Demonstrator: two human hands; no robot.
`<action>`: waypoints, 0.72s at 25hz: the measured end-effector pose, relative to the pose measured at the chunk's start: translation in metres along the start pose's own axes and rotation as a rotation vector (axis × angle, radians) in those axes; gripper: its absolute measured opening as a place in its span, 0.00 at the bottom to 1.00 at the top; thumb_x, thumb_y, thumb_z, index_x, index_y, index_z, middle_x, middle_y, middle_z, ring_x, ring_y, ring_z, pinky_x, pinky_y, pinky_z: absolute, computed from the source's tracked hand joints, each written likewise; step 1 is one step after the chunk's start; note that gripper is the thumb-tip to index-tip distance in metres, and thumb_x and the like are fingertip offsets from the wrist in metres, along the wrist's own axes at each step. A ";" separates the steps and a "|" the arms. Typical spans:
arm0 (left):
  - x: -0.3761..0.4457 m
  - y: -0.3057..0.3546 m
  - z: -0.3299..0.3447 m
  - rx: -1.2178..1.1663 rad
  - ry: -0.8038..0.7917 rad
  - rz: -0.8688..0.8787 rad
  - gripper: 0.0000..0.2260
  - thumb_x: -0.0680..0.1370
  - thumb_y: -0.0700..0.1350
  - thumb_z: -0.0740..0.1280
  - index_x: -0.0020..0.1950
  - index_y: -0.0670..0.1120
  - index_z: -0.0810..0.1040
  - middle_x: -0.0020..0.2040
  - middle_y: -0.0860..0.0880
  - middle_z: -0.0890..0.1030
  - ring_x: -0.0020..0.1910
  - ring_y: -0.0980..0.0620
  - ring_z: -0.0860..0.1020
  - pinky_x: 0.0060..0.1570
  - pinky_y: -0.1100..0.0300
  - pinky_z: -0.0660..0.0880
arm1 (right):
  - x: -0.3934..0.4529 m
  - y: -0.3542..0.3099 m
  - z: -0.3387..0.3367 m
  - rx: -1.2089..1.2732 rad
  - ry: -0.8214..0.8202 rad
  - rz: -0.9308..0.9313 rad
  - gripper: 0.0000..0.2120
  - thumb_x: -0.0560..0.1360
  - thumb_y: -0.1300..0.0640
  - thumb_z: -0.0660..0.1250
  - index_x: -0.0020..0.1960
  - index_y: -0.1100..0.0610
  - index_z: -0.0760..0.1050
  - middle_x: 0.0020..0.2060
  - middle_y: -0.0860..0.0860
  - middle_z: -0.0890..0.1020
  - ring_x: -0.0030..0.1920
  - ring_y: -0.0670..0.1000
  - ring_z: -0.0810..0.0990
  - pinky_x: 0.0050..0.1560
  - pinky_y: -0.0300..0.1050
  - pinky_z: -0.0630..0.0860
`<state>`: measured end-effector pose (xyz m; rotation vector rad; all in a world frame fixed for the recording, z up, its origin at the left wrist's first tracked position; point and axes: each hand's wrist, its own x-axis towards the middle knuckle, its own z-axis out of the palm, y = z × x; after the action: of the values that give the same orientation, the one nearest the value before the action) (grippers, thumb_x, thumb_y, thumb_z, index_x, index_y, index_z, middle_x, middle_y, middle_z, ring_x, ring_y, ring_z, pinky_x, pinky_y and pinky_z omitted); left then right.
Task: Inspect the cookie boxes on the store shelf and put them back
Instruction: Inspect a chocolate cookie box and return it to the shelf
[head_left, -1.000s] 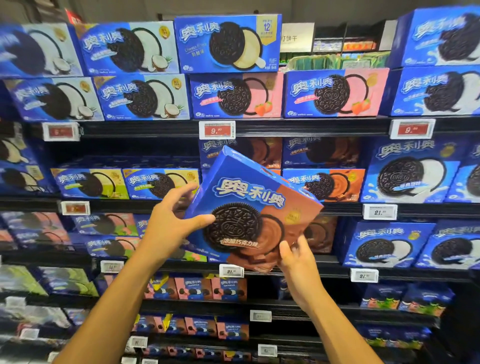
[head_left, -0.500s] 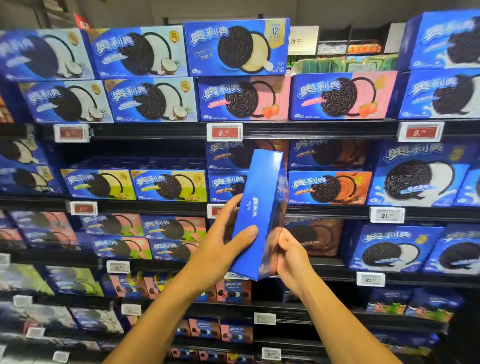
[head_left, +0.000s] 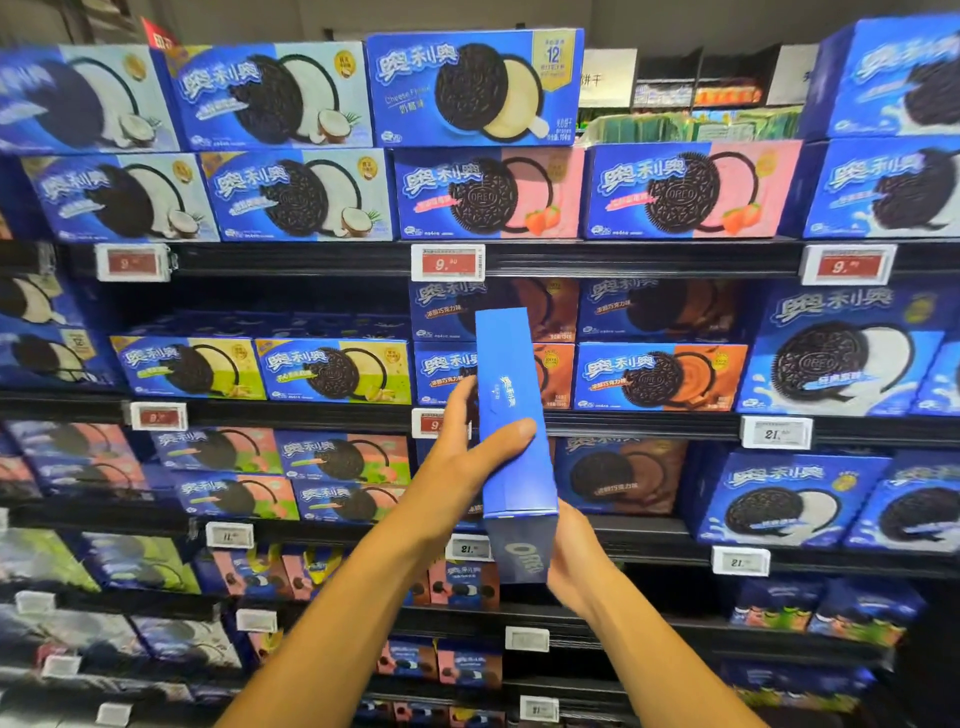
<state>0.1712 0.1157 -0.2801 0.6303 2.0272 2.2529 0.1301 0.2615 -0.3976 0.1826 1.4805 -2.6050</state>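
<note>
A blue cookie box (head_left: 511, 415) stands on end in front of the shelves, its narrow side panel facing me and an end flap with white lettering at the bottom. My left hand (head_left: 467, 457) grips its left face, thumb laid across the side panel. My right hand (head_left: 574, 556) holds the lower right of the box from behind; its fingers are mostly hidden by the box. Behind the box, a brown chocolate cookie box (head_left: 623, 475) stands on the shelf, with a dark gap to its left.
Rows of blue cookie boxes fill every shelf: coconut (head_left: 296, 195), strawberry (head_left: 488, 195), chocolate (head_left: 660, 376), large white-cream boxes (head_left: 836, 353) at right. Price tags (head_left: 448, 263) line the black shelf edges (head_left: 623, 257). Small packs sit on the lower shelves.
The box has turned from front face showing to edge-on, then tipped further so its bottom flap shows. Both hands kept hold of it and shifted slightly right and down.
</note>
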 end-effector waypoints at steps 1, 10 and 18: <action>0.001 -0.001 0.005 -0.011 -0.001 -0.002 0.34 0.66 0.60 0.74 0.69 0.61 0.66 0.58 0.61 0.82 0.54 0.55 0.83 0.50 0.58 0.80 | -0.001 0.004 0.001 -0.024 0.021 0.013 0.17 0.85 0.59 0.55 0.62 0.73 0.71 0.56 0.72 0.79 0.46 0.62 0.80 0.51 0.53 0.78; -0.001 -0.008 0.002 -0.040 0.019 -0.068 0.34 0.68 0.55 0.71 0.73 0.59 0.63 0.64 0.53 0.80 0.56 0.52 0.82 0.55 0.54 0.80 | 0.009 0.016 0.002 0.014 0.052 0.005 0.24 0.85 0.56 0.56 0.67 0.76 0.55 0.68 0.76 0.55 0.59 0.80 0.61 0.73 0.73 0.57; 0.000 -0.008 -0.008 -0.158 0.004 -0.102 0.31 0.64 0.55 0.74 0.65 0.67 0.70 0.57 0.56 0.83 0.49 0.53 0.83 0.44 0.59 0.80 | 0.003 0.018 0.006 0.049 0.036 0.010 0.22 0.83 0.54 0.58 0.61 0.75 0.68 0.45 0.61 0.71 0.50 0.61 0.68 0.60 0.57 0.68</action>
<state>0.1665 0.1089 -0.2878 0.4981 1.8145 2.3267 0.1299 0.2470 -0.4108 0.2420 1.4246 -2.6453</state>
